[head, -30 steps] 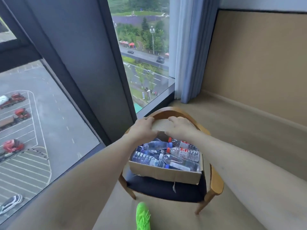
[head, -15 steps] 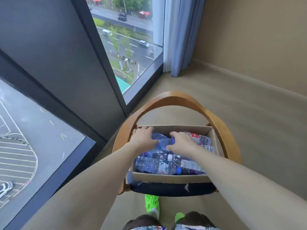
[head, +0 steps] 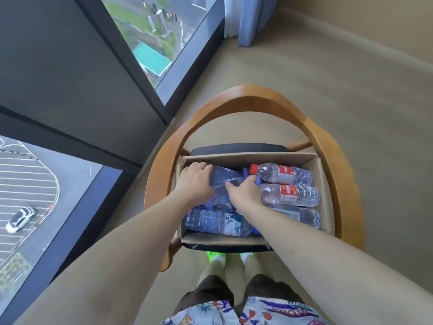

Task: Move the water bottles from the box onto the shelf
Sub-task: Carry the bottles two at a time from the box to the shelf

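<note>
An open cardboard box [head: 324,184] sits on a chair seat, filled with several plastic water bottles lying flat. Two clear bottles with red labels [head: 284,173] lie at the right; blue-tinted bottles [head: 215,222] lie at the left and front. My left hand [head: 195,181] grips the base end of a blue-tinted bottle [head: 225,175] at the box's far left. My right hand [head: 244,191] grips the same bottle near its blue cap end. No shelf is in view.
The box rests on a wooden chair with a curved backrest [head: 248,97] and dark cushion [head: 239,147]. A floor-to-ceiling window [head: 150,43] with dark frame is at the left, a blue curtain [head: 248,19] behind. My legs and green shoes [head: 215,256] stand at the chair's front.
I have stepped closer and the view has tilted down over the box. Both hands went from the box's flap down onto a blue-tinted bottle and closed around it.
</note>
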Action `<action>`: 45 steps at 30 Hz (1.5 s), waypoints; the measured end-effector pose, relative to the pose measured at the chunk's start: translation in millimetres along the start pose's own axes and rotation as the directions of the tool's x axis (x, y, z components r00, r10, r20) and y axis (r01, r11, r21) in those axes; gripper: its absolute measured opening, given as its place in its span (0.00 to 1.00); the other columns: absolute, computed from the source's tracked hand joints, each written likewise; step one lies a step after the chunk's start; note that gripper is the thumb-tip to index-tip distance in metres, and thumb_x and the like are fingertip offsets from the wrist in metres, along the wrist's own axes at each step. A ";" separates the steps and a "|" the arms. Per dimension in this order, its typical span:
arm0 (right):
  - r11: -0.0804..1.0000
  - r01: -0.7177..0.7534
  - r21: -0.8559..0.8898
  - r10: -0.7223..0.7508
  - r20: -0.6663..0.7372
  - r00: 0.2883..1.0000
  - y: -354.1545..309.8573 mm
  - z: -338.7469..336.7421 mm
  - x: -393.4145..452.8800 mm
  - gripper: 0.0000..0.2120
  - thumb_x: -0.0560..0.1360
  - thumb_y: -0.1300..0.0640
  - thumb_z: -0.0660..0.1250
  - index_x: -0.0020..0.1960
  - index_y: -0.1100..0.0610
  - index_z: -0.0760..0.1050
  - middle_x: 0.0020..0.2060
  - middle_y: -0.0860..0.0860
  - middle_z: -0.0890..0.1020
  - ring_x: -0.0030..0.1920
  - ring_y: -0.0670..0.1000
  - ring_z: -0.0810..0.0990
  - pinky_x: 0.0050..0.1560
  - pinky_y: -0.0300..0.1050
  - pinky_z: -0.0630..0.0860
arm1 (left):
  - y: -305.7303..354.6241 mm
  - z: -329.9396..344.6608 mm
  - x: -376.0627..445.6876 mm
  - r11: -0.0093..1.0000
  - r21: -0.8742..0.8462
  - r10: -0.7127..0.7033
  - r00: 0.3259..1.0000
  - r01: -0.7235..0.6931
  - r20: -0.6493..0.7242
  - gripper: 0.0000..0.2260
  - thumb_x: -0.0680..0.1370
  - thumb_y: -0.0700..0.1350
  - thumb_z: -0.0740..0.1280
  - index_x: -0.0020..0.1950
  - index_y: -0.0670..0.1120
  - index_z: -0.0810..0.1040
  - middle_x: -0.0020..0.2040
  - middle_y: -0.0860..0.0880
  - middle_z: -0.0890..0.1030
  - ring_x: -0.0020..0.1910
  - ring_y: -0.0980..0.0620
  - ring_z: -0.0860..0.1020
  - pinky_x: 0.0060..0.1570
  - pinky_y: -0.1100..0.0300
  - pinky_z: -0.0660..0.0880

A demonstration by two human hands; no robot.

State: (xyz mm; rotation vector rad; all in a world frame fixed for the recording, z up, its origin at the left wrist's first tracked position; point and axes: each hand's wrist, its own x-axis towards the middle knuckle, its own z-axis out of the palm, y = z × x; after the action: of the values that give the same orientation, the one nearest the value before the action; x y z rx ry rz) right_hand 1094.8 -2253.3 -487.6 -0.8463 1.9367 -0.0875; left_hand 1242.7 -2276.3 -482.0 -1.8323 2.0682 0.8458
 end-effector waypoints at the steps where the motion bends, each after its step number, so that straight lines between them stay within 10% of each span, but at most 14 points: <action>1: 0.999 -0.025 0.046 0.026 -0.011 1.000 -0.7 2.8 4.1 0.28 0.78 0.45 0.67 0.68 0.59 0.59 0.60 0.60 0.78 0.58 0.64 0.79 0.56 0.59 0.79 | -2.2 2.9 4.5 1.000 -0.007 -0.018 1.000 0.018 0.010 0.24 0.75 0.44 0.67 0.71 0.42 0.74 0.68 0.43 0.76 0.69 0.41 0.71 0.69 0.47 0.69; 9: 0.956 -0.164 0.245 0.160 0.035 0.986 -14.1 19.0 25.3 0.32 0.75 0.44 0.69 0.74 0.49 0.59 0.61 0.57 0.77 0.55 0.61 0.78 0.53 0.61 0.82 | -9.5 13.8 38.4 0.982 -0.066 -0.166 0.978 0.175 0.125 0.20 0.79 0.50 0.59 0.68 0.44 0.75 0.69 0.38 0.72 0.68 0.37 0.68 0.69 0.46 0.65; 20: 0.879 -0.224 0.421 0.168 0.167 0.972 -2.5 14.0 23.4 0.37 0.72 0.54 0.72 0.77 0.42 0.62 0.61 0.51 0.75 0.57 0.59 0.80 0.50 0.60 0.84 | -11.1 28.7 44.7 0.914 -0.301 -0.215 0.954 0.271 0.209 0.29 0.74 0.60 0.73 0.66 0.43 0.71 0.61 0.43 0.80 0.58 0.42 0.79 0.52 0.51 0.78; 29: 0.928 -0.046 0.369 -0.042 0.227 0.973 -17.1 -9.2 -14.7 0.37 0.72 0.56 0.67 0.78 0.37 0.60 0.64 0.48 0.72 0.59 0.52 0.73 0.50 0.49 0.71 | -31.1 -24.0 -2.6 0.537 -0.526 -0.038 0.641 0.660 0.766 0.23 0.71 0.41 0.77 0.63 0.41 0.74 0.59 0.43 0.76 0.46 0.42 0.85 0.38 0.47 0.84; 33: 0.901 -0.035 0.433 -0.102 0.289 0.952 -47.7 -31.1 -40.8 0.34 0.60 0.56 0.70 0.66 0.56 0.70 0.55 0.55 0.77 0.51 0.55 0.75 0.50 0.48 0.70 | -39.0 -60.9 -24.6 0.313 -0.728 0.127 0.733 0.610 0.668 0.17 0.68 0.37 0.71 0.56 0.41 0.76 0.47 0.41 0.81 0.38 0.43 0.83 0.42 0.48 0.82; 36: 0.786 -0.175 0.593 -0.202 0.513 0.834 -79.8 -52.0 -65.3 0.12 0.61 0.57 0.65 0.42 0.62 0.75 0.35 0.57 0.77 0.31 0.54 0.74 0.36 0.43 0.73 | -34.5 -95.3 -39.7 0.005 -0.861 0.106 0.856 0.508 0.506 0.12 0.65 0.37 0.65 0.47 0.44 0.69 0.36 0.43 0.71 0.29 0.48 0.70 0.30 0.58 0.71; 41: 0.676 -0.129 0.725 -0.453 0.548 0.703 -129.9 -73.5 -93.1 0.24 0.77 0.50 0.70 0.66 0.66 0.76 0.61 0.66 0.79 0.55 0.64 0.81 0.68 0.60 0.74 | -17.3 -153.1 -75.5 -0.202 -0.959 -0.079 0.972 0.200 0.220 0.12 0.72 0.47 0.76 0.45 0.46 0.75 0.33 0.50 0.71 0.27 0.51 0.68 0.32 0.59 0.72; 45: 0.732 0.001 0.681 -0.562 0.603 0.566 -167.6 -93.9 -129.1 0.23 0.71 0.49 0.79 0.60 0.62 0.83 0.57 0.61 0.85 0.55 0.63 0.85 0.53 0.57 0.83 | -5.9 -188.5 -121.3 -0.190 -0.982 -0.351 0.933 0.005 0.073 0.23 0.65 0.49 0.84 0.54 0.43 0.80 0.34 0.48 0.75 0.28 0.51 0.73 0.40 0.54 0.77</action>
State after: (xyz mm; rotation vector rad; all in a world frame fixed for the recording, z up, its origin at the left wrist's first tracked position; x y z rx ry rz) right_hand 1141.7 -2330.2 -274.4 -0.5890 0.7836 -0.4639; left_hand 1305.1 -2284.6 -266.8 -2.8067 0.6723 2.8392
